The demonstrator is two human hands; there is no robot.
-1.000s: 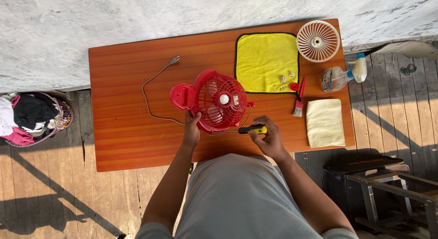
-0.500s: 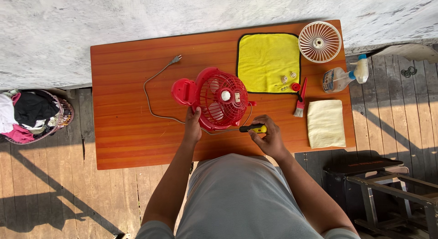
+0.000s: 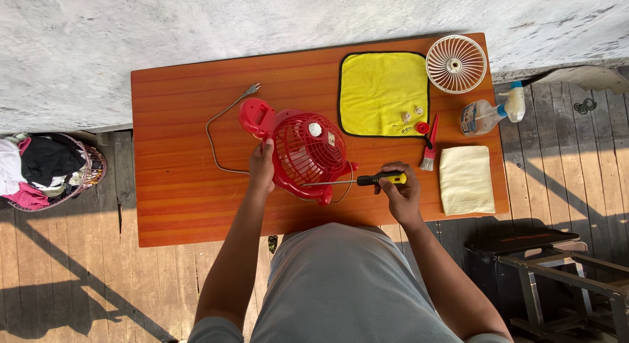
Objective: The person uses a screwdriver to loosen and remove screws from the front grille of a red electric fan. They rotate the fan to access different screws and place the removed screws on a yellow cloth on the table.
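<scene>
A small red fan (image 3: pixel 303 150) lies on its back in the middle of the orange wooden table (image 3: pixel 177 186), its wire cage facing up. My left hand (image 3: pixel 261 166) grips the cage's left rim. My right hand (image 3: pixel 400 189) holds a screwdriver (image 3: pixel 367 180) with a yellow and black handle; its shaft points left and its tip touches the cage's near edge. The fan's grey power cord (image 3: pixel 219 130) loops off to the left.
A yellow cloth (image 3: pixel 377 87) with small screws and caps (image 3: pixel 411 117) lies at the back right. A white fan grille (image 3: pixel 456 63), a spray bottle (image 3: pixel 488 114), a red brush (image 3: pixel 429 150) and a cream cloth (image 3: pixel 466 179) are at the right. A basket of clothes (image 3: pixel 46 169) stands on the floor at the left.
The fan has tilted and shifted a little under my left hand. My right hand has brought the screwdriver's tip to the cage's near edge.
</scene>
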